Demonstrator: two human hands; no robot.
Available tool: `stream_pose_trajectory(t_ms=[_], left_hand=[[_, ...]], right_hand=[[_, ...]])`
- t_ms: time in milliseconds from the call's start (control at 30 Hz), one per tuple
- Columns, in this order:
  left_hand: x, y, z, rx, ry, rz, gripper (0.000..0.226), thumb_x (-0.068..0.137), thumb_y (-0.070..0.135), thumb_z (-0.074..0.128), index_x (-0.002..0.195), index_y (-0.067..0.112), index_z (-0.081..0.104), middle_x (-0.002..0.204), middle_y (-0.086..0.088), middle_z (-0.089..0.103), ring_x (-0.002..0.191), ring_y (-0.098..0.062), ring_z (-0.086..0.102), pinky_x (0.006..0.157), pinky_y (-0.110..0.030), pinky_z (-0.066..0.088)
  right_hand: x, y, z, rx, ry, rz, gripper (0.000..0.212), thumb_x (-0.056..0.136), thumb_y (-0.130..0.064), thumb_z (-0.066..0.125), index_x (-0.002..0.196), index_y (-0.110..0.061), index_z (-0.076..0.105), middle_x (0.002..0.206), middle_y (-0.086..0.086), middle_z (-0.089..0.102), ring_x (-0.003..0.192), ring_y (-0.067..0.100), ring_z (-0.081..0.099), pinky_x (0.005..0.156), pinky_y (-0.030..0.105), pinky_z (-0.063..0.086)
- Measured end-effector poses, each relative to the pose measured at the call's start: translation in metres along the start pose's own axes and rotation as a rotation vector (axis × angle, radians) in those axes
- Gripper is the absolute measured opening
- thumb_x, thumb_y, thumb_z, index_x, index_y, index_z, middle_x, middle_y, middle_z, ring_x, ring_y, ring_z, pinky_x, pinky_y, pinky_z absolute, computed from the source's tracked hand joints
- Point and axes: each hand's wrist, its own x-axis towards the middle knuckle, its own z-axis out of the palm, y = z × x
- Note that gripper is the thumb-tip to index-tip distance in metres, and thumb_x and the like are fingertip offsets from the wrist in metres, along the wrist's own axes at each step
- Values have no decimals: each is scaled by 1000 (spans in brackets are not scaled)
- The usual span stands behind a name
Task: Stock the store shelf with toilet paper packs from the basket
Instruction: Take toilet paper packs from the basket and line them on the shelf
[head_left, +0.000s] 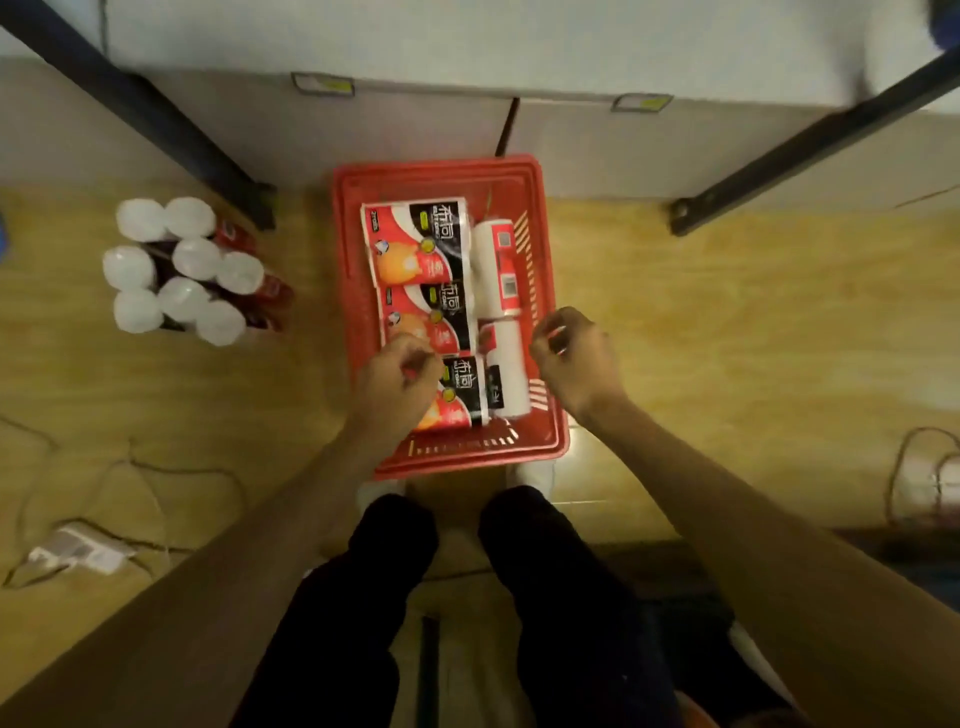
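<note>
Left hand: my left hand (397, 371) hovers curled over the nearest toilet paper pack (457, 395); whether it pinches the wrap, I cannot tell.
Right hand: my right hand (574, 358), fingers loosely curled, holds nothing I can see.
Basket: red basket (550, 441) on the floor, packs inside.
Shelf: shelf (405, 119) just beyond.

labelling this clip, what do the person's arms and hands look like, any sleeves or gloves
Both arms are bare from the frame edge to the wrist, with no sleeves showing. The left hand and right hand wear no gloves. No watch or bracelet shows at either wrist; the blur hides any rings.
</note>
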Motion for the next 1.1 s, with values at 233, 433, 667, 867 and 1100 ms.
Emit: stream_pose_trajectory(t_ms=[233, 433, 667, 867, 1100], left_hand=[[65, -107, 52, 246, -84, -35, 16, 92, 19, 60, 107, 13, 62, 94, 2, 64, 88, -17, 63, 81, -35, 53], [108, -176, 88, 506, -255, -47, 37, 91, 28, 61, 126, 20, 54, 133, 0, 52, 121, -19, 51, 93, -33, 45], [137, -203, 115, 709, -286, 86, 58, 86, 25, 64, 139, 14, 44, 139, -4, 49, 130, -22, 43, 109, -36, 34], [157, -208, 116, 963, -378, 150, 78, 79, 44, 70, 142, 12, 37, 142, -9, 42, 132, -26, 37, 112, -41, 32], [178, -190, 114, 1149, -537, 83, 85, 76, 48, 74, 144, 14, 35, 148, -11, 31, 139, -31, 26, 116, -46, 23]], right_hand=[[69, 81, 105, -112, -105, 168, 33, 97, -22, 57, 126, -8, 49, 107, 11, 62, 89, 25, 59, 74, 30, 48], [105, 118, 161, -174, -128, 271, 42, 94, -15, 59, 130, -7, 39, 115, 20, 59, 99, 38, 63, 82, 42, 56], [127, 148, 194, -287, -102, 331, 59, 89, -19, 68, 134, -6, 31, 121, 25, 55, 111, 42, 58, 95, 49, 51], [137, 151, 209, -477, -50, 365, 71, 91, -47, 63, 136, -4, 29, 128, 24, 51, 118, 39, 55, 96, 44, 48], [147, 150, 221, -558, -8, 393, 74, 91, -59, 56, 136, -4, 34, 128, 19, 49, 116, 35, 57, 94, 44, 49]])
